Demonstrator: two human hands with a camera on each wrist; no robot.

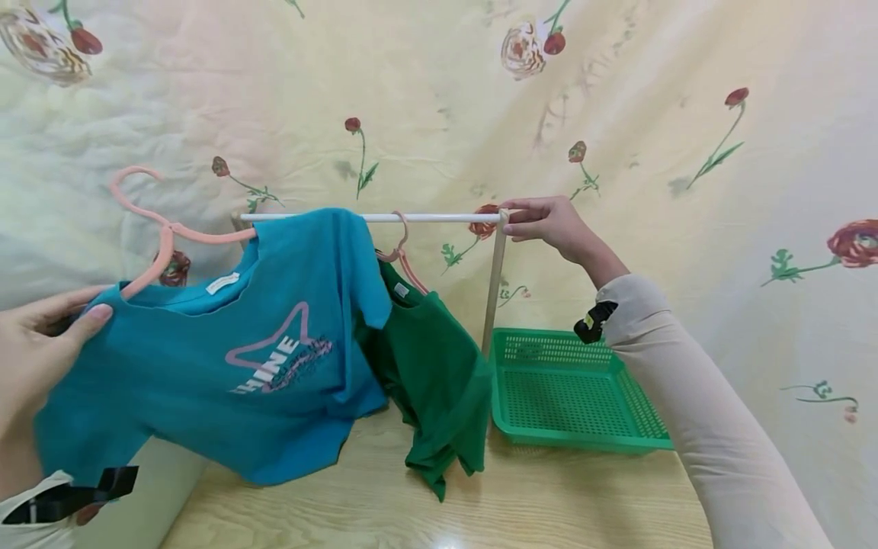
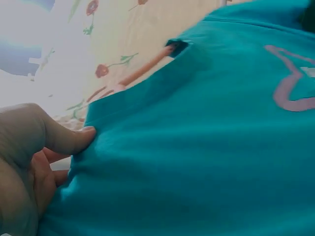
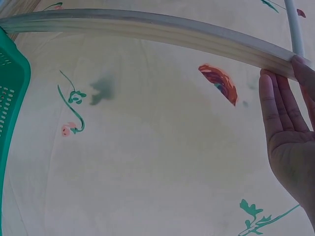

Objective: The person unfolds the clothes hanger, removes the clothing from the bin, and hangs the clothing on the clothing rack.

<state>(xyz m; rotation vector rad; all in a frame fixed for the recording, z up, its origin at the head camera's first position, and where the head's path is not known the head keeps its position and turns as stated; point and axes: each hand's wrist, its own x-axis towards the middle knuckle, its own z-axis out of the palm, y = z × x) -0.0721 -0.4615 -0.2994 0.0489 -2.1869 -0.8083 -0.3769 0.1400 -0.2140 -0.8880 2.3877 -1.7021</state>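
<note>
At the left of the head view, my left hand [image 1: 37, 343] pinches the shoulder of a blue T-shirt [image 1: 185, 374], thumb in front. The shirt, printed with a pink star and lettering, is on a pink hanger [image 1: 213, 239] whose hook points up, left of the rack's white rail [image 1: 446, 218]. My right hand [image 1: 552, 225] holds the top of the rack's right wooden post [image 1: 495, 282], where the rail ends; in the right wrist view thumb and fingers [image 3: 283, 105] lie on opposite sides of the post. A green shirt [image 1: 439, 358] hangs from the rail on another pink hanger [image 1: 414, 274].
A green plastic basket [image 1: 583, 440] stands on the wooden table [image 1: 549, 496], right of the post. Behind everything hangs a flowered cloth [image 1: 425, 91]. The blue shirt covers part of the rail and overlaps the green shirt in the head view.
</note>
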